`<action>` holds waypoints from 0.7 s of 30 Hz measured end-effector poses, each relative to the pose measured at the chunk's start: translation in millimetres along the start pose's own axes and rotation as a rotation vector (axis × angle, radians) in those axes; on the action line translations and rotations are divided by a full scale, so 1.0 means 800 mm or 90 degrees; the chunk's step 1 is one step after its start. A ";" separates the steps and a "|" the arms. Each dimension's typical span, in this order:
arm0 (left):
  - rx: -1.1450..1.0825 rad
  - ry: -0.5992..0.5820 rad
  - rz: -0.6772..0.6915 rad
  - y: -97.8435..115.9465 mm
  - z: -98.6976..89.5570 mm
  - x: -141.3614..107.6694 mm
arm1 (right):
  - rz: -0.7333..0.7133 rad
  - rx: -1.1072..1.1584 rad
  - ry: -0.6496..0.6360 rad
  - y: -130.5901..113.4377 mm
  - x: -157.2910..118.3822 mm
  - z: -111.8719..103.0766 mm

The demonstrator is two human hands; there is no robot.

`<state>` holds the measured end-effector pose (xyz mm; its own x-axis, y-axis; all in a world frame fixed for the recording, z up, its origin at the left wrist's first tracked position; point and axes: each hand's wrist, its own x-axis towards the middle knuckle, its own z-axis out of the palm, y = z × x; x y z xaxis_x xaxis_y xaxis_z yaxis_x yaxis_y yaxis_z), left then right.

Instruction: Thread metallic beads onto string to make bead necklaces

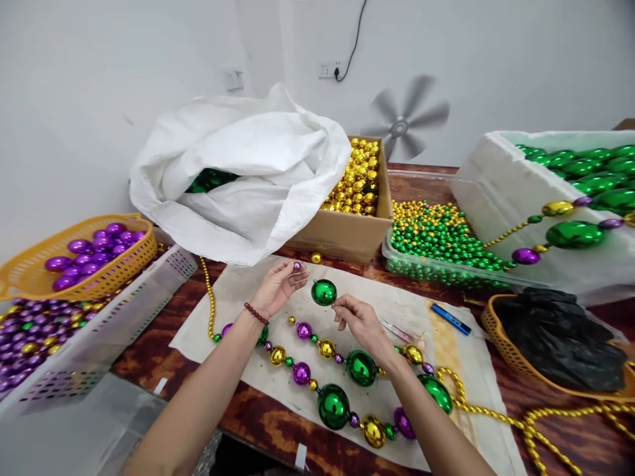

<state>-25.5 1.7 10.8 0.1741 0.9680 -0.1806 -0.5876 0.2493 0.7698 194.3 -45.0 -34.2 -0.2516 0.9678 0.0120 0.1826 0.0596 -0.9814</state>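
My left hand [280, 285], with a dark bead bracelet at the wrist, pinches a small purple bead [297, 266] between thumb and index finger; its other fingers are loosely extended. A large shiny green bead [324, 292] is held up by its right end in the closed fingertips of my right hand [358, 318]. Between the two beads there is a gap. Below my hands, on a pale cloth [297, 403], lie strung purple, gold and green beads, including a big green bead [333, 406]. Tweezers [394, 328] lie beside my right hand, partly hidden.
Left stand an orange basket [24, 264] of purple balls and a white crate [114, 311] of beads. Behind are a white sack [238, 218], a carton [342, 231] of gold balls and a clear tub [421, 264]. A blue cutter-like tool [450, 318] lies right.
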 end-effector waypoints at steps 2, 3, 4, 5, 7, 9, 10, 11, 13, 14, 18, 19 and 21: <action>-0.042 0.010 -0.010 0.003 0.001 -0.002 | -0.003 -0.015 -0.006 -0.002 -0.001 -0.001; -0.060 0.016 -0.012 0.003 0.000 -0.001 | -0.003 -0.022 -0.010 -0.003 -0.002 -0.001; -0.076 0.020 -0.012 0.003 -0.001 -0.001 | -0.004 -0.027 -0.013 -0.004 -0.003 -0.002; -0.088 0.024 -0.010 0.003 -0.002 0.000 | -0.005 -0.031 -0.017 -0.006 -0.005 -0.002; -0.100 0.031 -0.007 0.003 -0.004 0.002 | -0.009 -0.037 -0.023 -0.007 -0.007 -0.002; -0.100 0.037 -0.008 0.003 -0.005 0.003 | -0.012 -0.042 -0.025 -0.008 -0.009 -0.001; -0.098 0.039 -0.010 0.003 -0.006 0.003 | -0.013 -0.045 -0.026 -0.009 -0.009 -0.001; -0.097 0.039 -0.012 0.002 -0.006 0.003 | -0.012 -0.049 -0.027 -0.009 -0.009 0.000; -0.097 0.041 -0.013 0.003 -0.005 0.002 | -0.010 -0.058 -0.027 -0.009 -0.009 0.000; -0.099 0.041 -0.013 0.003 -0.004 0.001 | -0.010 -0.062 -0.026 -0.009 -0.009 0.000; -0.086 0.038 0.001 0.004 0.002 0.000 | -0.012 -0.057 -0.019 -0.009 -0.005 0.001; -0.073 0.034 0.008 0.003 0.005 0.000 | -0.012 -0.044 -0.015 -0.009 -0.003 0.002; -0.035 0.022 0.026 -0.001 0.011 -0.001 | -0.004 0.006 0.004 -0.010 0.004 0.004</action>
<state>-18.3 0.7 15.6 0.1221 0.9777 -0.1710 -0.6362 0.2093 0.7426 189.3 -43.4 -26.8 -0.2462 0.9690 0.0193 0.1716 0.0632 -0.9831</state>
